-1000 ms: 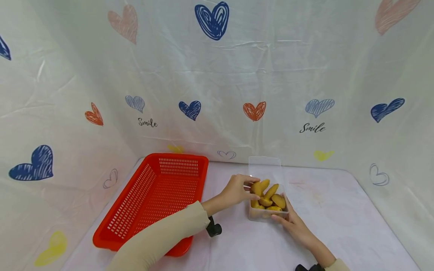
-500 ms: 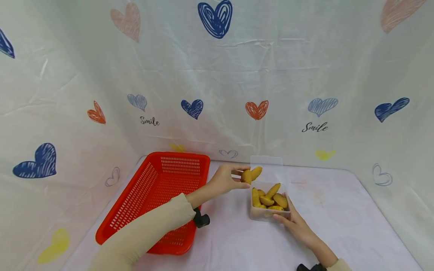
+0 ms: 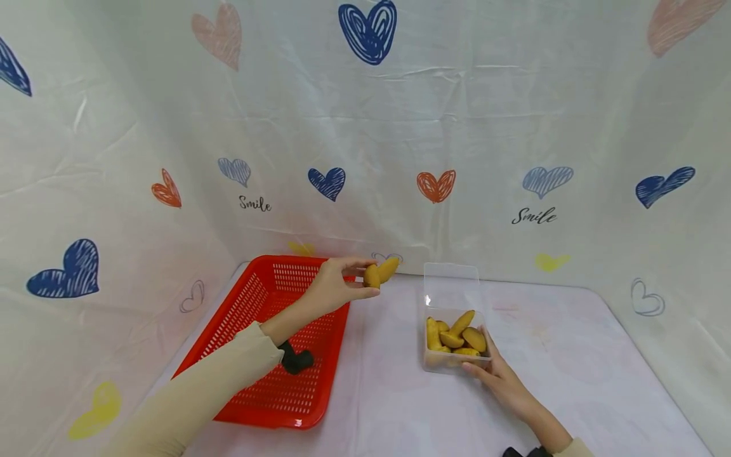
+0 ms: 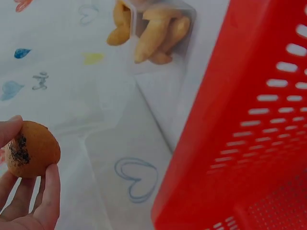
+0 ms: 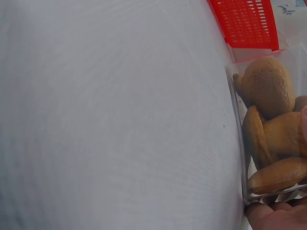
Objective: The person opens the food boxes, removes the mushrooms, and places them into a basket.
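Note:
My left hand [image 3: 331, 285] pinches a yellow-brown mushroom [image 3: 381, 273] between thumb and fingers, above the right rim of the red basket. In the left wrist view this mushroom [image 4: 41, 148] shows a rounded surface with a dark speckled patch. On the table to the right stands a clear plastic box [image 3: 442, 362] with its lid [image 3: 452, 282] raised at the back. Several similar mushrooms [image 5: 266, 88] lie inside it. My right hand [image 3: 498, 379] holds the box at its right front corner, the thumb along the front wall.
The red perforated basket [image 3: 327, 381] sits on the left of the white-covered table [image 3: 394, 393], partly hidden under my left arm. Behind the table hangs a white curtain [image 3: 371, 133] printed with hearts. A dark wrist-worn camera [image 3: 297, 360] is on my left wrist.
My left hand has lifted the mushroom out of the clear box and carried it left toward the red basket. The right hand stays on the box.

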A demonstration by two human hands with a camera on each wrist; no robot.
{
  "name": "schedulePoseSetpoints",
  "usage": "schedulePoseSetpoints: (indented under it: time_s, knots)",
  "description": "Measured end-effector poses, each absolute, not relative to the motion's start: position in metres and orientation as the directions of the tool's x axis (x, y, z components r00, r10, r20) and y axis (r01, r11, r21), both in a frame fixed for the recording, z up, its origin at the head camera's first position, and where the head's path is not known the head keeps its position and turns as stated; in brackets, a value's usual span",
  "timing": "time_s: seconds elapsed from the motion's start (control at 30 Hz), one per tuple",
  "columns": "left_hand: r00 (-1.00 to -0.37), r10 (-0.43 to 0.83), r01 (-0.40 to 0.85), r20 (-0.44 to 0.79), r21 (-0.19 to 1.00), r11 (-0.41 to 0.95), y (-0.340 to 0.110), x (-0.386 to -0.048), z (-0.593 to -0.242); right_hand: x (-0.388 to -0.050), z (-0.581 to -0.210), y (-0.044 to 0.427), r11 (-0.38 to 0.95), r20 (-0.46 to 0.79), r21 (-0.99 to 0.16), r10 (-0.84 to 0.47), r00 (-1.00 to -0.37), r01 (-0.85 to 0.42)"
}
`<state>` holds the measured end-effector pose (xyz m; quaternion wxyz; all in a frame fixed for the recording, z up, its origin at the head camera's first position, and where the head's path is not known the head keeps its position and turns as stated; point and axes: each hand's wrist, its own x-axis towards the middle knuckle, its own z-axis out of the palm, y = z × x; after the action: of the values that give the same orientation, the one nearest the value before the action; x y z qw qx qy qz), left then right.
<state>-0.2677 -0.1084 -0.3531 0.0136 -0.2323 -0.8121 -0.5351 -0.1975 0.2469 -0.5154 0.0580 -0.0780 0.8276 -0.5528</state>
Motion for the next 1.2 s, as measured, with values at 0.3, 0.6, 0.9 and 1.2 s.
schedulePoseSetpoints:
  time_s: [0.3, 0.6, 0.9, 1.2]
  knots:
    - [-0.932, 0.256, 0.345, 0.258, 0.851, 0.397, -0.158, -0.27, -0.352, -0.195, -0.516, 0.247, 0.364, 0.006, -0.927, -0.214, -0.977, -0.085]
    - [-0.965, 0.155, 0.26, 0.211, 0.835, 0.485, -0.194, -0.276, -0.374, -0.194, -0.513, 0.249, 0.368, -0.004, -0.927, -0.195, -0.981, -0.07]
    - [-0.975, 0.156, 0.218, 0.157, 0.803, 0.555, -0.221, -0.289, -0.406, -0.197, -0.515, 0.248, 0.376, 0.002, -0.924, -0.197, -0.98, -0.077]
    - [-0.973, 0.206, 0.204, 0.104, 0.803, 0.56, -0.234, -0.303, -0.44, -0.198, -0.514, 0.247, 0.394, -0.025, -0.918, -0.183, -0.983, -0.05]
